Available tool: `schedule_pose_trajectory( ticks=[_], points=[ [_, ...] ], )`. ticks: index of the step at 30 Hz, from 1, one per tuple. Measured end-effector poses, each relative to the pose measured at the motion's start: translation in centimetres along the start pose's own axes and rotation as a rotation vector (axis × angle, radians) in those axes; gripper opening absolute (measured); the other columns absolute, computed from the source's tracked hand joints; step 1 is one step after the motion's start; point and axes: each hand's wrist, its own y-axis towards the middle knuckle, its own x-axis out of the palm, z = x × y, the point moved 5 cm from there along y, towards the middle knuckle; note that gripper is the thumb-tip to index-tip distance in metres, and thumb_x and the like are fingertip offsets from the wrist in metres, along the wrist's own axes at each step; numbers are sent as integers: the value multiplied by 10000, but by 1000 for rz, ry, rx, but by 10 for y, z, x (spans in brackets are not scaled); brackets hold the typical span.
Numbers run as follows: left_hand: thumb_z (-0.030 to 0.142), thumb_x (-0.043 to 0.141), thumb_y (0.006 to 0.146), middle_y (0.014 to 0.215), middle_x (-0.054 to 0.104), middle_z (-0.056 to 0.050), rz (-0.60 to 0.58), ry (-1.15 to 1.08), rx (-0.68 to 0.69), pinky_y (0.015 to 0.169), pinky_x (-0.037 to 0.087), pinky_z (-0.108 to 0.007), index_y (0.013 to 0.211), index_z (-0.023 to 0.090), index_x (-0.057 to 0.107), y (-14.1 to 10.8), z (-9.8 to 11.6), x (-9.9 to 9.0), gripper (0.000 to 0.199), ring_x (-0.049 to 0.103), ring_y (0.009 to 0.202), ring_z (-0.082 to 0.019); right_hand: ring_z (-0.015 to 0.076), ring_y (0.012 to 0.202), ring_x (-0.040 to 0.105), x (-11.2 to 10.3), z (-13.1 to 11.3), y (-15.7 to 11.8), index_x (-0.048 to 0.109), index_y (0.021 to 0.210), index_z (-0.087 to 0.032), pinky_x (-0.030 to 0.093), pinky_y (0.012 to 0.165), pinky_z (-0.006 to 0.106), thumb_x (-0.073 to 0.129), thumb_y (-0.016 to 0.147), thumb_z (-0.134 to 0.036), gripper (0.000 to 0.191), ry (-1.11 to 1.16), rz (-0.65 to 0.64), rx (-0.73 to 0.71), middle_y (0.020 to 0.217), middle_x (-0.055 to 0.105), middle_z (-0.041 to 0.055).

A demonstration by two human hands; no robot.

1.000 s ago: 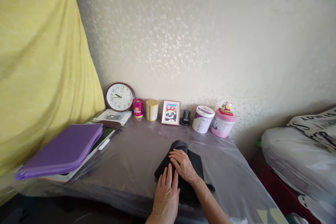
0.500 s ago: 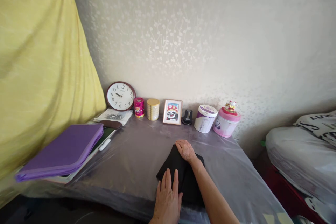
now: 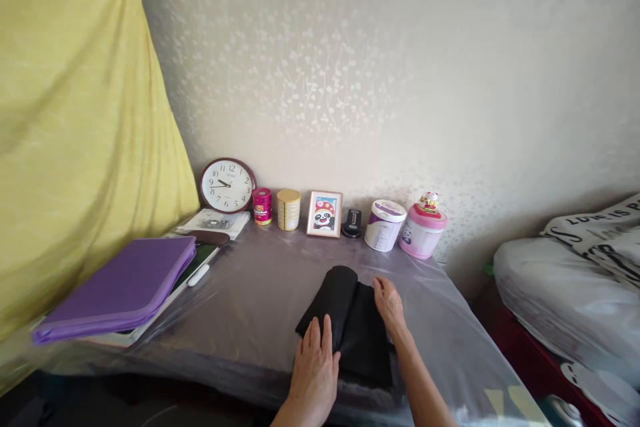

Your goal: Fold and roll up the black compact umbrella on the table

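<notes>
A folded black cloth [image 3: 364, 337] lies near the front of the table, its left part turned over into a thick, rounded fold. My left hand [image 3: 315, 363] rests flat on that fold, fingers stretched out and close together. At the cloth's far right corner is my right hand [image 3: 391, 307], its fingers bent around the edge; the thumb is mostly hidden.
A plastic-covered table [image 3: 240, 300] holds a purple folder [image 3: 120, 287] at left. Along the wall stand a clock [image 3: 227, 185], a pink can [image 3: 262, 207], a yellow-lidded can [image 3: 289, 210], a picture frame [image 3: 325, 213] and two tubs [image 3: 384, 227]. Bedding [image 3: 565, 280] lies right.
My right hand has moved from the top of the fold to the cloth's right edge, uncovering the rounded fold. My left hand stays on the cloth. The view has shifted slightly.
</notes>
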Motion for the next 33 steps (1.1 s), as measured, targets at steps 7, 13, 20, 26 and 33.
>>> schedule_pose_trajectory(
  ticks=[7, 13, 20, 26, 33],
  points=[
    [199, 312, 865, 1358, 406, -187, 101, 16, 30, 945, 413, -399, 1385, 117, 244, -2, 0, 2, 531, 431, 1219, -266, 232, 783, 651, -14, 38, -57, 648, 897, -224, 451, 709, 319, 410, 797, -423, 325, 197, -98, 175, 836, 696, 68],
    [220, 305, 870, 1378, 380, -186, 54, -1, 18, 952, 402, -401, 1390, 116, 225, -3, 1, -4, 536, 409, 1238, -265, 258, 827, 648, -20, 23, -73, 669, 850, -181, 475, 737, 334, 480, 716, -548, 434, 447, -70, 260, 823, 703, 87],
    [250, 467, 754, 1447, 243, -181, -111, -88, 72, 1022, 329, -386, 1410, 94, 97, -10, -2, -21, 769, 265, 1323, -276, 247, 695, 638, -18, 11, -72, 686, 758, -163, 496, 599, 318, 575, 656, -555, 419, 676, -141, 287, 658, 673, 41],
    [50, 421, 647, 1461, 219, -154, -141, -33, 32, 1028, 323, -371, 1413, 116, 70, -10, -2, -21, 846, 261, 1328, -244, 212, 605, 611, -21, -8, -72, 680, 816, -163, 465, 503, 279, 591, 665, -563, 437, 849, -163, 266, 642, 658, 29],
    [46, 412, 604, 1454, 232, -163, -125, -31, 35, 1018, 333, -396, 1410, 106, 108, -9, -1, -19, 864, 265, 1325, -259, 182, 630, 599, -20, -51, -59, 609, 994, -156, 469, 559, 266, 589, 716, -527, 463, 1012, -241, 187, 701, 644, 16]
  ],
)
